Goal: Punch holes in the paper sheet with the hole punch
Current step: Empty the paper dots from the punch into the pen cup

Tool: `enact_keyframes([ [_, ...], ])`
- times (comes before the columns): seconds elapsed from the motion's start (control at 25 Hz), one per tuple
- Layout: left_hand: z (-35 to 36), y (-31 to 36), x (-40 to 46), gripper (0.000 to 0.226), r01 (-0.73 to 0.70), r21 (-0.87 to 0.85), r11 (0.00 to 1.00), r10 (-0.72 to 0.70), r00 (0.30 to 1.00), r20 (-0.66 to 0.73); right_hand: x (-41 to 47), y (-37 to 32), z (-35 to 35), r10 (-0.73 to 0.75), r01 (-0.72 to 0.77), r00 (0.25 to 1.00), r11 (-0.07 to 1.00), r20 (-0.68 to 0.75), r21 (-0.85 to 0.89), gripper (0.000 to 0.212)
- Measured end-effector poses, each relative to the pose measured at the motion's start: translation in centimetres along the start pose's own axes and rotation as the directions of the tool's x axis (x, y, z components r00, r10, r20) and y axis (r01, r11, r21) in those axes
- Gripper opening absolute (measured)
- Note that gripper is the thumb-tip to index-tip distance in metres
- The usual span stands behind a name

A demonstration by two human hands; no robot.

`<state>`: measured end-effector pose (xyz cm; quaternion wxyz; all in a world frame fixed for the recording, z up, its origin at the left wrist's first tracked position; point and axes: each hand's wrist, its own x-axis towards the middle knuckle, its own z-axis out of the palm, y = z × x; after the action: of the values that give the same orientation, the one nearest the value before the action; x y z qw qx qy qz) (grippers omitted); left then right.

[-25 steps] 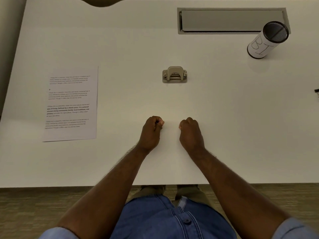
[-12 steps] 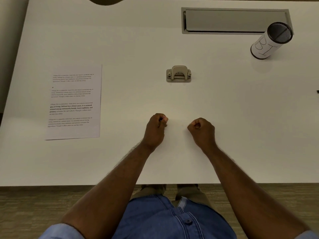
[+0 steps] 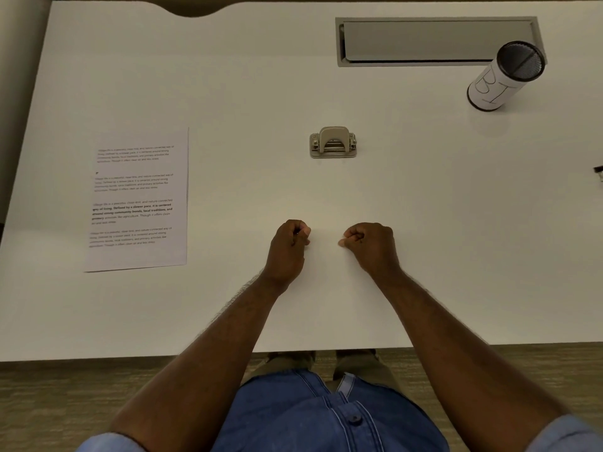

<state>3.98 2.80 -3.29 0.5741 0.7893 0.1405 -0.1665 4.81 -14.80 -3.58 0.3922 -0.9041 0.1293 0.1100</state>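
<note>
Resting fisted and empty on the bench (image 3: 424, 223), the left hand (image 3: 288, 252) and right hand (image 3: 372, 247) have barely shifted, so the paper sheet (image 3: 140, 200) and hole punch (image 3: 332, 142) are left untouched.

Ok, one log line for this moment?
stage: not started | left hand: fist, empty | right hand: fist, empty | printed white paper sheet: flat, left | beige metal hole punch: centre, untouched

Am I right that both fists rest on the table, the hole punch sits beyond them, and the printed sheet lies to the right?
Not quite: the head view shows the paper sheet to the left. Left hand and right hand are fists on the table, hole punch beyond.
</note>
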Motion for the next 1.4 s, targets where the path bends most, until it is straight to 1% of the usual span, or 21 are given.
enact_keyframes([
  [0.08, 0.0, -0.1, -0.1, 0.013, 0.007, -0.005, 1.000, -0.007, 1.000, 0.003, 0.2, -0.3, 0.3, 0.007, -0.006, 1.000, 0.998, 0.014, -0.059, 0.002],
  [0.2, 0.1, -0.2, -0.3, 0.014, 0.011, -0.024, 1.000, -0.011, 1.000, 0.007, -0.3, -0.5, 1.2, 0.006, -0.008, 1.000, 0.988, -0.017, -0.157, 0.010],
  [0.32, 0.3, -0.1, -0.5, 0.015, 0.018, -0.035, 0.999, -0.018, 1.000, 0.015, -1.3, -0.4, 2.0, -0.039, 0.025, 0.998, 0.969, -0.053, -0.245, 0.015],
  [0.48, 0.3, 0.0, -0.8, 0.015, 0.017, -0.042, 0.999, -0.016, 0.999, 0.028, -2.1, -0.1, 2.6, -0.090, 0.061, 0.991, 0.962, -0.098, -0.265, 0.015],
  [0.56, 0.2, 0.1, -0.9, 0.015, 0.015, -0.044, 0.999, -0.014, 0.999, 0.028, -2.2, 0.0, 2.8, -0.085, 0.056, 0.991, 0.965, -0.102, -0.256, 0.015],
  [0.76, -0.1, 0.0, -0.8, 0.014, 0.031, -0.035, 0.999, -0.030, 0.999, 0.018, -1.8, 0.1, 2.8, -0.107, 0.093, 0.994, 0.960, -0.037, -0.263, 0.020],
  [0.84, -0.1, 0.1, -0.7, 0.013, 0.050, -0.055, 0.997, -0.049, 0.999, 0.009, -1.4, 0.7, 2.2, -0.051, 0.035, 0.996, 0.980, -0.076, -0.196, 0.024],
  [0.92, -0.2, 0.4, -0.5, 0.013, 0.060, -0.089, 0.994, -0.061, 0.998, -0.007, -0.9, 1.2, 0.8, 0.098, -0.105, 0.982, 0.994, -0.164, -0.031, 0.024],
  [0.96, -0.4, 0.5, -0.4, 0.013, 0.067, -0.105, 0.992, -0.069, 0.997, -0.017, -0.8, 1.4, -0.1, 0.178, -0.170, 0.966, 0.984, -0.189, 0.060, 0.023],
  [1.0, -0.5, 0.7, -0.3, 0.014, 0.072, -0.118, 0.990, -0.076, 0.997, -0.028, -0.7, 1.6, -1.0, 0.244, -0.219, 0.951, 0.965, -0.189, 0.141, 0.022],
  [1.08, -0.6, 0.9, -0.1, 0.013, 0.075, -0.132, 0.988, -0.082, 0.996, -0.043, -0.7, 2.0, -2.2, 0.318, -0.282, 0.939, 0.930, -0.131, 0.238, 0.019],
  [1.12, -0.6, 1.0, -0.1, 0.013, 0.076, -0.133, 0.988, -0.082, 0.996, -0.042, -0.7, 2.0, -2.5, 0.314, -0.284, 0.945, 0.928, -0.094, 0.242, 0.018],
  [1.16, -0.5, 1.1, -0.1, 0.013, 0.076, -0.132, 0.988, -0.082, 0.996, -0.039, -0.8, 1.9, -2.5, 0.267, -0.247, 0.961, 0.947, -0.076, 0.206, 0.017],
  [1.24, -0.3, 1.2, -0.1, 0.013, 0.077, -0.123, 0.989, -0.081, 0.996, -0.029, -1.2, 1.8, -1.6, 0.097, -0.092, 0.994, 0.992, -0.052, 0.086, 0.013],
  [1.32, -0.1, 1.3, -0.1, 0.013, 0.071, -0.105, 0.992, -0.074, 0.997, -0.026, -1.6, 1.8, -0.3, -0.026, 0.027, 0.999, 1.000, -0.042, 0.009, 0.006],
  [1.4, 0.0, 1.2, -0.2, 0.013, 0.065, -0.080, 0.995, -0.067, 0.997, -0.030, -1.9, 1.7, 0.8, -0.056, 0.054, 0.997, 0.998, -0.050, -0.035, 0.002],
])
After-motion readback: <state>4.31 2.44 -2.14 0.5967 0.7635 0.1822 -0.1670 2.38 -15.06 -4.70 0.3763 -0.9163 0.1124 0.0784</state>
